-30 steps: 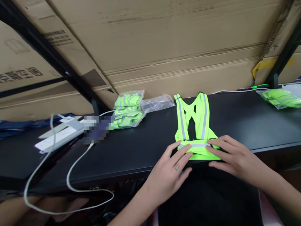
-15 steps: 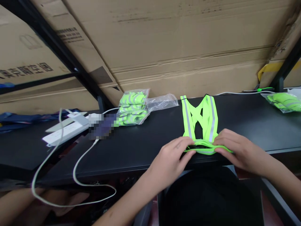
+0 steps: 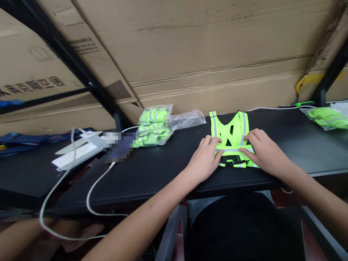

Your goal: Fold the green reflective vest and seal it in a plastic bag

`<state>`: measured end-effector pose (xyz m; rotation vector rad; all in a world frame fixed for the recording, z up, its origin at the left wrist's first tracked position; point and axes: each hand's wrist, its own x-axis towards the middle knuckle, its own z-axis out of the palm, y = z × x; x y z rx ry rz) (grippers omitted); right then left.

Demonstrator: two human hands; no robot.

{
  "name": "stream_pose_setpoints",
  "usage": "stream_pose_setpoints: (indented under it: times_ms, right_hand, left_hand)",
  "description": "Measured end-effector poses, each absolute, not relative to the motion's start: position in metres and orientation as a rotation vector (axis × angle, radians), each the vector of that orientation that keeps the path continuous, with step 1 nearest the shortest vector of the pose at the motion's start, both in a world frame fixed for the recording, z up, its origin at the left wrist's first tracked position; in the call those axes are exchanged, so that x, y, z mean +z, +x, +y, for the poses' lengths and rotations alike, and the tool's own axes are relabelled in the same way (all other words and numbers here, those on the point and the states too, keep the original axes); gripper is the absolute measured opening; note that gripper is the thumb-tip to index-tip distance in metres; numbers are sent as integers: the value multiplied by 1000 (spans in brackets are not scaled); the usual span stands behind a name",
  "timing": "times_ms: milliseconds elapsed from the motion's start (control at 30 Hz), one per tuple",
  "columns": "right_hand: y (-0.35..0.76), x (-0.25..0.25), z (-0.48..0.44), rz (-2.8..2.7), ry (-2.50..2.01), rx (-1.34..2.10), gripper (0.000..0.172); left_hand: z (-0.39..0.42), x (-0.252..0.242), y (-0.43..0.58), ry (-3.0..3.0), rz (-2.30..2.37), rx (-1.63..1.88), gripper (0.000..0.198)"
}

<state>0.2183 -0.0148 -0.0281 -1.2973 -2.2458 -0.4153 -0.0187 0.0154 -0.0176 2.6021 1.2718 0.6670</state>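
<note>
A neon-yellow reflective vest (image 3: 228,132) with silver stripes lies on the black table, its shoulder straps pointing away from me. Its lower band is folded up across the straps, and a black buckle (image 3: 231,159) shows at the near edge. My left hand (image 3: 206,157) pinches the left end of the folded band between thumb and fingers. At the other end, my right hand (image 3: 262,150) grips the band the same way. Parts of the vest under both hands are hidden.
Bagged neon vests (image 3: 154,127) are stacked at the back, beside a clear plastic bag (image 3: 187,119). Another bagged vest (image 3: 327,117) lies far right. A white power strip (image 3: 78,156) and white cable (image 3: 89,192) occupy the left. Cardboard (image 3: 206,47) stands behind the table (image 3: 163,170).
Both hands have moved away from me, folding the vest's lower band up over the straps. The black buckle has come into view at the near edge.
</note>
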Motion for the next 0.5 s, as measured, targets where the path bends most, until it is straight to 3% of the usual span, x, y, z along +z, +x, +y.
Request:
stream_pose_setpoints:
  times_ms: [67,233,367,433,500]
  right_hand:
    - [216,-26,-24,-2277,-1260,-536,26]
    - [222,-31,-50,-2301,-1143,-425,24]
    - [228,-45,-76,-2335,-1163,-257,56]
    - [227,-50,-88,-2334,-1145,-279,63]
    - [225,-53,-98,-2324,-1104,-364,55]
  left_hand:
    - [9,-18,-19,2635,1245,665,16]
    - [-11,-19,-35,2814,1116,601,31]
    - [-32,-20,-58,2895,970,554,70]
    - [-42,-23,-66,2934,935,558,66]
    - [-51,-27,-70,2969,907,609,51]
